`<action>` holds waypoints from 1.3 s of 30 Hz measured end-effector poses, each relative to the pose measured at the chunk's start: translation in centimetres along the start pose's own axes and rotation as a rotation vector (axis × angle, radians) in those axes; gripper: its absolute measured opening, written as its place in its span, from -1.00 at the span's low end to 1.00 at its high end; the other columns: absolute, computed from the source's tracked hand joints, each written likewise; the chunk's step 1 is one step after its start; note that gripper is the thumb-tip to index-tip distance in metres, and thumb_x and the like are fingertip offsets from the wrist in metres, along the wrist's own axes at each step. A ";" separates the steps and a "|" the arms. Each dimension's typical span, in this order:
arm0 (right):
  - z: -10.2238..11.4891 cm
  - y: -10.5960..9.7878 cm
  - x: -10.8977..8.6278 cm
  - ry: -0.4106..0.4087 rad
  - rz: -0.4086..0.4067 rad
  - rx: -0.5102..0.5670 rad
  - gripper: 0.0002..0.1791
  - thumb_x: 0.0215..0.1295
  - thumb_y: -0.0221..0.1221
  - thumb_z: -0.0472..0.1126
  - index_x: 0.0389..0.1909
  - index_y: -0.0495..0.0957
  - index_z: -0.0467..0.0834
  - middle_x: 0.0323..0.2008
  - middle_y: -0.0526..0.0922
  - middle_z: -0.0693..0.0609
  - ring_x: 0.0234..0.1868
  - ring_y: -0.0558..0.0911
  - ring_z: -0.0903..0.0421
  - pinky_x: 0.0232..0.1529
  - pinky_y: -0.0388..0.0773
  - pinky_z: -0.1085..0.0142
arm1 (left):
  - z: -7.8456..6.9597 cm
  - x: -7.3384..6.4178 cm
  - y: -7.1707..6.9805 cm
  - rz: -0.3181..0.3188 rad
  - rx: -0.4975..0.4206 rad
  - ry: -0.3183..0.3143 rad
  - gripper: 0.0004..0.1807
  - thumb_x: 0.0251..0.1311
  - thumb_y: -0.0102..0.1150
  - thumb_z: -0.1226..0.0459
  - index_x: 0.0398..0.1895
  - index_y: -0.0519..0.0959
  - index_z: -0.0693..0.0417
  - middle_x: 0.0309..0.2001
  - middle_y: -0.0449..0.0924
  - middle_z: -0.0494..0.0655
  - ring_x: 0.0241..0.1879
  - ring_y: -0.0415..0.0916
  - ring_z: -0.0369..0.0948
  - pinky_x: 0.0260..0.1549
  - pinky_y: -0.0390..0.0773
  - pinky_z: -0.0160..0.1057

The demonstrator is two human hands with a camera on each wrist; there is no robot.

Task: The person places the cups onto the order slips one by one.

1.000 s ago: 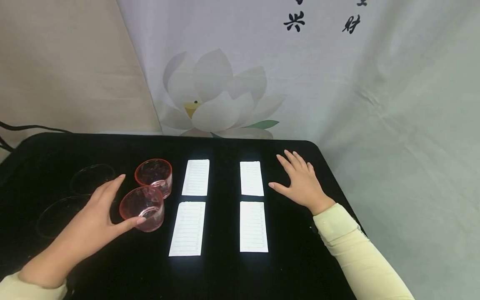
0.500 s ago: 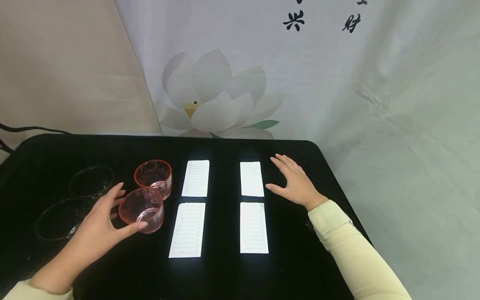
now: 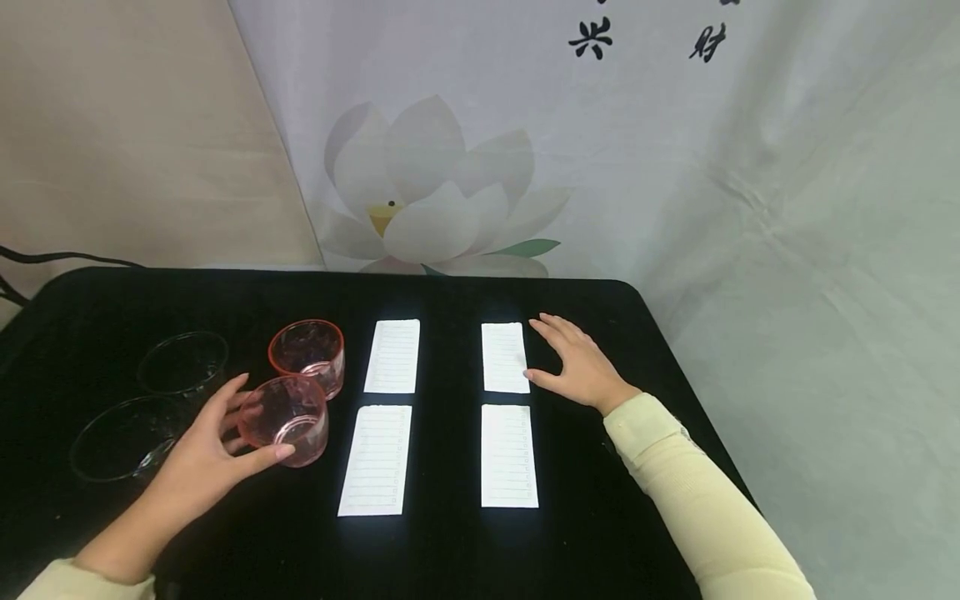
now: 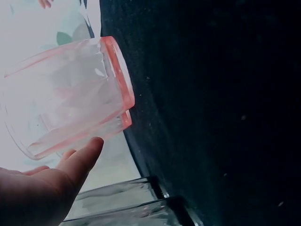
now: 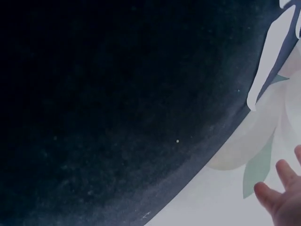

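Your pale yellow right sleeve ends in a wide cuff behind the right grip; your left sleeve matches in colour.

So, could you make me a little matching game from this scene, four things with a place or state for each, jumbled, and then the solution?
Things:
1. left hand
2. right hand
3. clear glasses
4. paper slips

Places and states:
A. white and ruled, laid in two rows of two
B. thumb and fingers curved about the nearer pink glass
C. a pair, farthest left on the black table
D. holding nothing, beside the far right slip

Right pairs: 1-B, 2-D, 3-C, 4-A
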State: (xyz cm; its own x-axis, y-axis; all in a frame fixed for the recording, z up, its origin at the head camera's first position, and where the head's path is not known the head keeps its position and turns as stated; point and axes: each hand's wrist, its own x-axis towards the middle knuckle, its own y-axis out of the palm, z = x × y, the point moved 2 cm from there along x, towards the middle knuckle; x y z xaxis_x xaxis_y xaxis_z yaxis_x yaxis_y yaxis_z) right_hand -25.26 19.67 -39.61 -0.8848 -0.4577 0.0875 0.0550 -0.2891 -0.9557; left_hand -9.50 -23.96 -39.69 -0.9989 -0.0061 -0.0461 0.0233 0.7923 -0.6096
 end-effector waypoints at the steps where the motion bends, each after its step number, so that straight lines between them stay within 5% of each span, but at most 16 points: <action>1: 0.0 0.1 0.1 0.000 0.006 -0.002 -0.09 0.16 0.17 0.26 0.47 0.13 -0.02 0.49 0.09 -0.08 0.48 0.06 -0.14 0.37 0.04 -0.27 | 0.1 0.0 0.0 0.000 -0.003 0.005 0.23 0.02 0.45 0.13 0.50 -0.28 0.28 0.31 0.10 0.48 0.23 0.17 0.42 0.06 0.35 0.21; 6: -0.1 0.5 0.4 0.005 0.030 -0.008 -0.09 0.16 0.16 0.27 0.47 0.13 -0.04 0.48 0.10 -0.08 0.48 0.08 -0.13 0.36 0.07 -0.28 | 0.4 0.1 0.3 -0.007 -0.005 0.023 0.20 0.00 0.46 0.15 0.49 -0.22 0.30 0.28 0.17 0.44 0.21 0.21 0.39 0.03 0.38 0.14; 15: -0.2 1.2 0.8 0.024 0.103 -0.039 -0.08 0.16 0.13 0.29 0.47 0.13 -0.03 0.48 0.13 -0.07 0.48 0.08 -0.13 0.36 0.08 -0.27 | 0.7 0.0 0.6 0.029 -0.006 -0.037 0.23 -0.03 0.47 0.10 0.48 -0.21 0.33 0.29 0.16 0.45 0.24 0.17 0.41 0.07 0.40 0.27; 39: -0.7 2.8 1.8 0.020 0.252 -0.175 -0.09 0.17 0.08 0.36 0.48 0.13 0.04 0.49 0.11 0.03 0.48 0.06 -0.12 0.38 0.04 -0.26 | 0.7 -0.5 0.4 0.019 -0.036 -0.015 0.00 0.03 0.44 0.17 0.38 0.01 0.37 0.23 0.25 0.37 0.21 0.26 0.31 0.08 0.36 0.22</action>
State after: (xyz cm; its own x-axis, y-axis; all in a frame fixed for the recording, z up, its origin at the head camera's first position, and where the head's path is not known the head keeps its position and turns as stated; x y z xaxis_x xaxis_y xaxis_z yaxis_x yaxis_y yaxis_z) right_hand -27.01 18.66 -42.34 -0.8625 -0.4795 -0.1620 0.1946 -0.0186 -0.9807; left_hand -9.01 -24.04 -40.45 -0.9976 0.0002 -0.0691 0.0403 0.8141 -0.5793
